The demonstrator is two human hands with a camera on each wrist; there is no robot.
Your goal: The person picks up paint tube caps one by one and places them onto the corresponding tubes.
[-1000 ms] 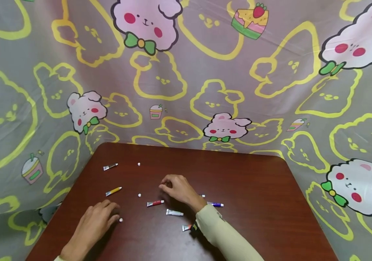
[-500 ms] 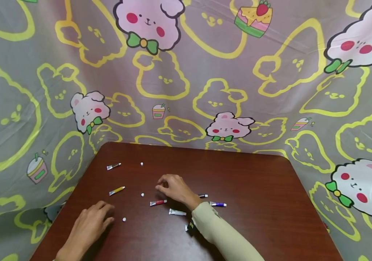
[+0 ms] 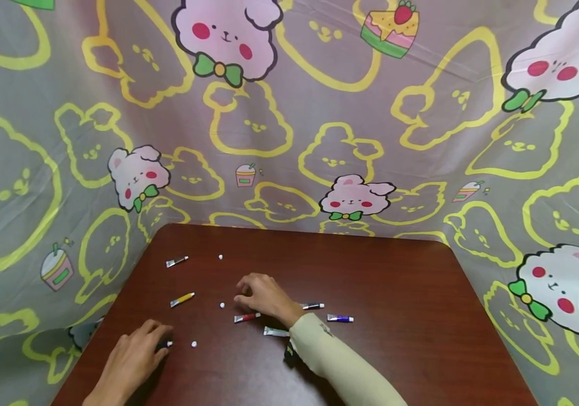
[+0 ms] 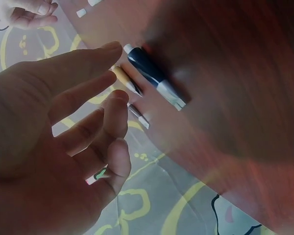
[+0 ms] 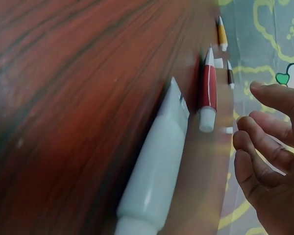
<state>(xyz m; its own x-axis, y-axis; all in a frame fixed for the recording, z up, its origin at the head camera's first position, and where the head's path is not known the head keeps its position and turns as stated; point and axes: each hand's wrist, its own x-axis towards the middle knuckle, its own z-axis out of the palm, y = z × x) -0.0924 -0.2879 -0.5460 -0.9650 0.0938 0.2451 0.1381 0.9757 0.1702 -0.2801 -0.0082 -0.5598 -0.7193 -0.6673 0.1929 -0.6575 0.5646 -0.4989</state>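
Cartoon-bear cloth hangs behind a dark wooden table (image 3: 396, 293) scattered with small paint tubes and loose white caps. Near the table's front left corner, the left hand (image 3: 134, 361) lies with relaxed, spread fingers just touching a dark blue tube (image 4: 152, 73), not yet gripping it; a white cap (image 3: 194, 343) sits just beside. Toward the middle, the right hand (image 3: 264, 296) rests loosely curled, holding nothing, above a red tube (image 3: 246, 317) and a white tube (image 3: 275, 331). Several tubes appear uncapped, so capping seems barely begun.
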